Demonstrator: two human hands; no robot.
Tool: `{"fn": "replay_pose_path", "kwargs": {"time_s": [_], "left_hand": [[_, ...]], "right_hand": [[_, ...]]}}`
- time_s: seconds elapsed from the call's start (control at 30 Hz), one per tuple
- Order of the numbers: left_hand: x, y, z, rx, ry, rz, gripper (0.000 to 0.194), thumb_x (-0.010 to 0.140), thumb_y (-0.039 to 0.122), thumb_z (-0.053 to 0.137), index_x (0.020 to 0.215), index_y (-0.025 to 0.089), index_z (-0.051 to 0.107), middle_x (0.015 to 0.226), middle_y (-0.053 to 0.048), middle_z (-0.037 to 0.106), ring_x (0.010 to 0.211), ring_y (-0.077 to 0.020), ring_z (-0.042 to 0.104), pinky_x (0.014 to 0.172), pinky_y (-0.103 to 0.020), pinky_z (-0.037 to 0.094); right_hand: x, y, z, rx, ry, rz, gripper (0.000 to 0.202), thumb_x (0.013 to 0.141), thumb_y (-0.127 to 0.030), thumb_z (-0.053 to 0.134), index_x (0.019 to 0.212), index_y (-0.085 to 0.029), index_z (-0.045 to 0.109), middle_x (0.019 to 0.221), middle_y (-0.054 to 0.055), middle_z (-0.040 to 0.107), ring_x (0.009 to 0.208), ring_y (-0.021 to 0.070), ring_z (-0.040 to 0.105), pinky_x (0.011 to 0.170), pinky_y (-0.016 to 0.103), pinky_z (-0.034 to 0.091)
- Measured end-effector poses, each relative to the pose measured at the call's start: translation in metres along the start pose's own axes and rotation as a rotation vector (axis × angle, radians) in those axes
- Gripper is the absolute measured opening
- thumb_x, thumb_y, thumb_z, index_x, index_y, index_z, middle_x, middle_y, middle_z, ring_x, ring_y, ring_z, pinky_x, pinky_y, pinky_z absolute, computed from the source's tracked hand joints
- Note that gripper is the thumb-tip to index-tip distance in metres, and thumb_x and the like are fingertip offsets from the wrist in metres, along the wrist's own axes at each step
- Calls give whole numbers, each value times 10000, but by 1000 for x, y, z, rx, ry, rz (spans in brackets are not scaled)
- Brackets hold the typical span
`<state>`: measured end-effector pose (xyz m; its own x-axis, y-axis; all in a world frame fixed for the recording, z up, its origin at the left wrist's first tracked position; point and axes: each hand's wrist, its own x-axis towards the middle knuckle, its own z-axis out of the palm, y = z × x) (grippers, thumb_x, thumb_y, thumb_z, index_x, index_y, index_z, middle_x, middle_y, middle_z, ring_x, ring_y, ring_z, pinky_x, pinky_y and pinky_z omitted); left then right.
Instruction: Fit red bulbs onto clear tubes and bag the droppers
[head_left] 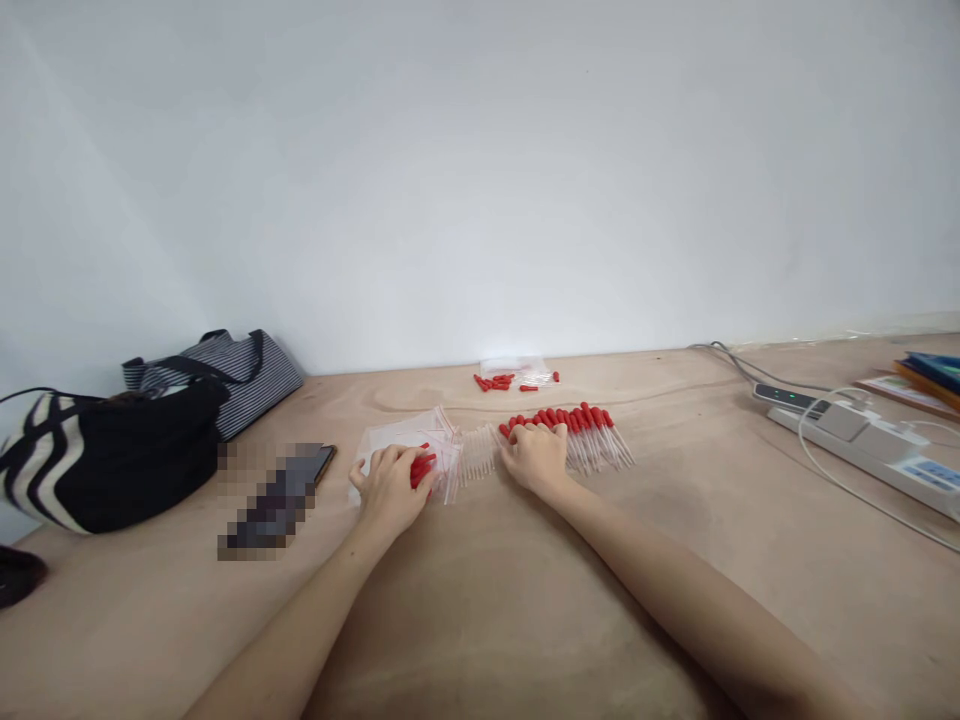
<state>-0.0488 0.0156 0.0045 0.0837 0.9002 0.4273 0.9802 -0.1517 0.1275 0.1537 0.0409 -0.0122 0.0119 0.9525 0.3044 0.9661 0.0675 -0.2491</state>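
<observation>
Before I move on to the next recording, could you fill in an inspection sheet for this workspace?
Surface: wood-grained tabletop.
Job's things: row of red-bulbed droppers; clear tubes left of it; clear zip bags, overlapping; red bulbs by the left hand; more loose bulbs near the wall.
Clutter: phone, partly pixelated; black bag with white stripes; striped bag behind it.
Grip: left hand over the zip bags; right hand at the row's left end; closure unclear for both.
Cables: grey cable and white cable around the power strip, right side.
Surroundings: white wall behind; other people, nothing seen.
</observation>
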Motion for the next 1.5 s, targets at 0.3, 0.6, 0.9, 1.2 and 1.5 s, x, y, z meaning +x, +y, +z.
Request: {"fn": "replay_pose_path", "kwargs": {"time_s": [0.3,0.6,0.9,1.2,1.5], "left_hand": [[2,-4,1,72,1,-3,164,771,296,516,860,222,633,932,-68,602,922,-253,498,856,-481,226],[8,-6,9,63,21,-11,154,778,277,497,801,239,645,907,-57,610,916,-244,500,852,-472,225],[-3,11,4,-69,110,147,134,795,255,491,839,233,615,896,-37,639,916,-227,517,851,-448,210],[-13,24,7,-137,94,245,108,781,219,508,826,235,605,874,-28,647,941,-235,507,801,-415,233],[-27,42,5,-289,-165,451,135,807,176,464,851,208,588,856,-15,637,848,-204,525,717,-352,288]], "right_hand": [[6,6,5,-9,-106,-7,197,811,-299,448,866,-207,613,951,65,621,949,207,482,762,360,202],[15,-12,5,-96,-134,94,277,794,-295,443,885,-123,640,974,173,608,967,274,478,795,396,207],[5,0,-6,-113,-137,24,263,805,-202,408,923,-97,618,1006,181,591,965,269,471,780,384,223],[15,-12,7,-73,-79,30,333,799,-347,433,976,-123,605,1061,171,565,1014,276,436,803,391,218],[29,-28,18,-63,-103,147,338,830,-153,330,931,-70,642,998,210,594,981,293,466,797,402,210]]}}
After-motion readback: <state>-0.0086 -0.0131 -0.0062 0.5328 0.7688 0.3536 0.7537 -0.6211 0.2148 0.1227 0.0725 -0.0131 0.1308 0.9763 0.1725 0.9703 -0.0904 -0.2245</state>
